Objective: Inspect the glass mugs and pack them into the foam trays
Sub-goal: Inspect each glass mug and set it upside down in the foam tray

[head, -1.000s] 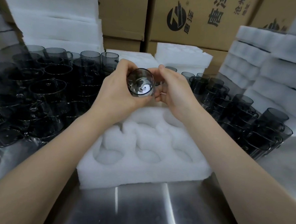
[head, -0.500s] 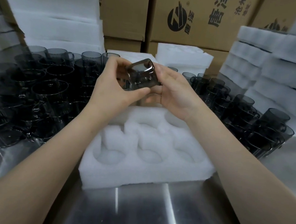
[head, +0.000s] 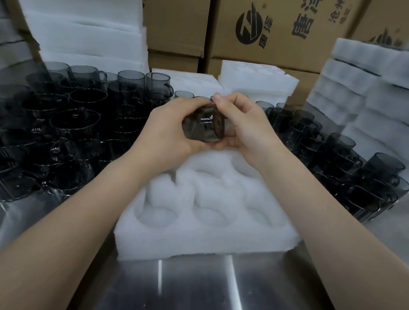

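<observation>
A smoky grey glass mug [head: 204,125] lies on its side between both hands, held above the far part of a white foam tray [head: 206,231] whose round pockets hold nothing. My left hand [head: 169,131] grips the mug's body from the left, fingers curled around it. My right hand [head: 243,126] holds its right end, thumb and forefinger pinching the top edge. The mug's handle is hidden by the hands.
Many grey glass mugs crowd the steel table on the left [head: 64,127] and on the right [head: 337,160]. Stacks of foam trays rise at back left [head: 82,22] and right [head: 370,93]. Cardboard boxes [head: 278,27] stand behind. Bare steel tabletop [head: 190,290] lies near me.
The mug has been turned: first its mouth faced me, then it tilted, and now it lies sideways. Both hands have stayed on it and sunk slightly toward the tray.
</observation>
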Tool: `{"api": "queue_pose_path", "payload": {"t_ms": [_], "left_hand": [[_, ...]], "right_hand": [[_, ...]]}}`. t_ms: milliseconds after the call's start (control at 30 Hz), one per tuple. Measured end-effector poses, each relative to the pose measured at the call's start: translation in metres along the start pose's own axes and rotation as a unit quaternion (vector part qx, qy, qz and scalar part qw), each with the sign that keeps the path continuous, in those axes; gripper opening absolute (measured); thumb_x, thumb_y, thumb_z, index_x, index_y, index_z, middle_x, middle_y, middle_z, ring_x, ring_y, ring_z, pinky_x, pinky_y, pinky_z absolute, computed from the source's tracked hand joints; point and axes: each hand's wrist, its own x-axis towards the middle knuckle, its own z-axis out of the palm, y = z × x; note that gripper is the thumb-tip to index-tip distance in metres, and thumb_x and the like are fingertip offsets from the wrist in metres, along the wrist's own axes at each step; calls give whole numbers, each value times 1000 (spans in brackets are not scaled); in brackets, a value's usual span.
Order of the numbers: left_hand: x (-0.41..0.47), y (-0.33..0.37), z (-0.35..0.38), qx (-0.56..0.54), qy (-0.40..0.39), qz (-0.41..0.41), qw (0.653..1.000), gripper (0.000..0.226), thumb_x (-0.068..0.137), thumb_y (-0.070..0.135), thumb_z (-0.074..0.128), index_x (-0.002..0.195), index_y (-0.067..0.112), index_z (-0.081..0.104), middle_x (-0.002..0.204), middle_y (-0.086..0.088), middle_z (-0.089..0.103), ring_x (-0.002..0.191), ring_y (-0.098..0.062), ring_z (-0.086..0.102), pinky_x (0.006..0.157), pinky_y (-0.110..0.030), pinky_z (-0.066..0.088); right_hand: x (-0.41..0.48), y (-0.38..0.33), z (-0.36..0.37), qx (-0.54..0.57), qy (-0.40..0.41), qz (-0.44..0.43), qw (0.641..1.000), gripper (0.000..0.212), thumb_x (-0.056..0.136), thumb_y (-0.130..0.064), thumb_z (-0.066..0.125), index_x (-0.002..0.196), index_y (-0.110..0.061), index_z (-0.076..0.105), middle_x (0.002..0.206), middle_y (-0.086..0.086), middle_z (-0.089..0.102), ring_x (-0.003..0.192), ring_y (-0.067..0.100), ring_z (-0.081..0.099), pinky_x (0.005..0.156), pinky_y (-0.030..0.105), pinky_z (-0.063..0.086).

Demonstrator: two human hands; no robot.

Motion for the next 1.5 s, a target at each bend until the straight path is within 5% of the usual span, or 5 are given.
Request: {"api": "queue_pose_path", "payload": {"t_ms": [400, 700, 1133, 1233, 1500], "left_hand": [[1, -4, -2, -155, 56, -83, 983, 57, 64, 29, 83, 116, 18, 65, 107, 4, 71, 103, -13, 68, 97, -41, 52], [0, -7, 0, -37, 47, -57, 997, 62, 59, 27, 90, 115, 27, 63, 97, 19, 67, 91, 12, 59, 80, -2, 41], [-4, 0, -3, -130, 25, -32, 991, 50, 76, 34, 70, 123, 27, 52, 110, 21, 64, 105, 3, 60, 95, -21, 46], [-4, -3, -4, -156, 19, -28, 987, 50, 81, 30, 66, 127, 25, 47, 110, 24, 63, 109, -2, 60, 101, -34, 47], [-1, -7, -4, -179, 39, -42, 982, 54, 84, 50, 53, 130, 21, 45, 100, 27, 64, 102, 0, 60, 96, -29, 46]], "right_hand": [[0, -2, -7, 186, -160, 47, 968, 44, 88, -7, 54, 133, -10, 53, 103, 6, 64, 67, 11, 59, 63, 19, 49], [-2, -1, 5, 19, -47, -3, 999, 21, 84, -20, 72, 97, -16, 56, 78, 3, 63, 46, 17, 53, 43, 25, 42], [0, -4, 5, 8, -67, 51, 996, 64, 99, -52, 42, 93, 10, 56, 68, 14, 53, 52, 25, 50, 51, 31, 43], [-1, -5, 4, 13, -78, 49, 996, 53, 101, -52, 36, 66, -13, 38, 56, 4, 48, 48, 21, 44, 47, 27, 36], [-3, -5, -3, 149, -162, 39, 975, 36, 103, -33, 35, 76, -13, 49, 67, 3, 49, 56, 16, 46, 50, 23, 37]]}}
